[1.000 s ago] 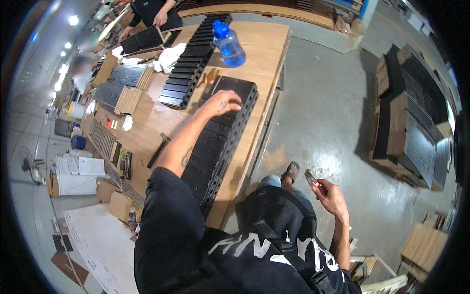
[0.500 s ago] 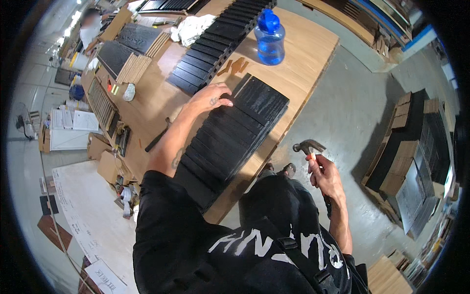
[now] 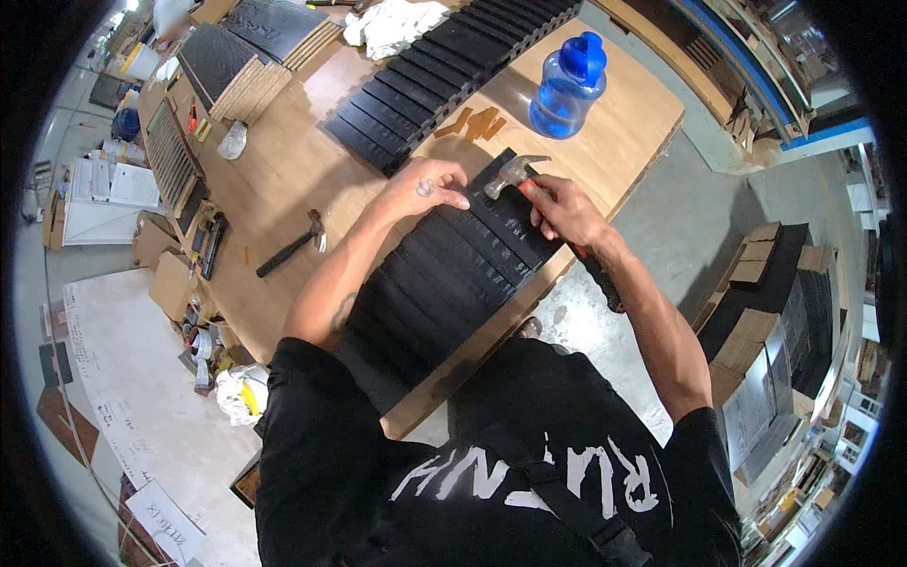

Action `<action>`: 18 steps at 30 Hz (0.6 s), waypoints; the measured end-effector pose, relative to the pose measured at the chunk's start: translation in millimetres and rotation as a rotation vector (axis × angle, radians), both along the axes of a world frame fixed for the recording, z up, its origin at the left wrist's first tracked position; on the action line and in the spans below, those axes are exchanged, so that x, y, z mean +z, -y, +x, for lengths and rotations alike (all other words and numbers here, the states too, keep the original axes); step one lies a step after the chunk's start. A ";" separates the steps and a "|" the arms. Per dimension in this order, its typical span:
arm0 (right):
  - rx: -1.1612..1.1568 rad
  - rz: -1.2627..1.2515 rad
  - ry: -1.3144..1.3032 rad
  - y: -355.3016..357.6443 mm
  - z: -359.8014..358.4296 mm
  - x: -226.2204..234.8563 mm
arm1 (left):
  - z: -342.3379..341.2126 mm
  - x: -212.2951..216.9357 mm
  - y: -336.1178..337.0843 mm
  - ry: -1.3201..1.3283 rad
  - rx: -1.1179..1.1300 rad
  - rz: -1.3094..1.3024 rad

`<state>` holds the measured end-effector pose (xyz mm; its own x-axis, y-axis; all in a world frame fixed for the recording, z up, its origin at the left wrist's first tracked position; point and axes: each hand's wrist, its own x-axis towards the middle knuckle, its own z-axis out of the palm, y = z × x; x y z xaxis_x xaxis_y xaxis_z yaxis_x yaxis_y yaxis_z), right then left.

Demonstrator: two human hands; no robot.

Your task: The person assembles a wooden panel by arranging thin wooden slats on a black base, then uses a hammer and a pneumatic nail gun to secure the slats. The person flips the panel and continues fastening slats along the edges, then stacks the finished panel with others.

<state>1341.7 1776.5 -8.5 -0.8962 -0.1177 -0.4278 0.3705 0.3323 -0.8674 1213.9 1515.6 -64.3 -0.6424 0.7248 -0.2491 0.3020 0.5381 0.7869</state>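
A black slatted panel point(image 3: 444, 274) lies on the wooden workbench point(image 3: 283, 170) in front of me. My left hand point(image 3: 422, 191) presses down on its far end, fingers bent, apparently pinching something small that I cannot make out. My right hand point(image 3: 562, 210) grips a claw hammer point(image 3: 515, 172) just behind its steel head. The head hovers right beside my left fingertips, over the panel's far edge. The hammer's handle runs back under my right forearm.
A second hammer point(image 3: 293, 248) lies on the bench to the left. A blue water jug point(image 3: 567, 87) stands at the far right, small wood blocks point(image 3: 475, 123) beside it. Another long slatted panel point(image 3: 444, 71) lies beyond. Stacked panels point(image 3: 756, 321) sit on the floor right.
My right hand has swung the hammer from beside my body up over the bench to the panel's far end. My left hand stayed on the panel, its fingers now bent together.
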 end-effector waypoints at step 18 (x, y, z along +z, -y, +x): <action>-0.271 -0.084 0.045 5.1 14.9 -21.2 | 6.2 4.4 -0.8 0.026 -0.069 -0.038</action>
<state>1356.6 1771.4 -29.8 -0.8801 0.0868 -0.4668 0.4747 0.1434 -0.8684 1220.1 1516.4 -59.9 -0.5845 0.7568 -0.2927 0.3192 0.5460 0.7746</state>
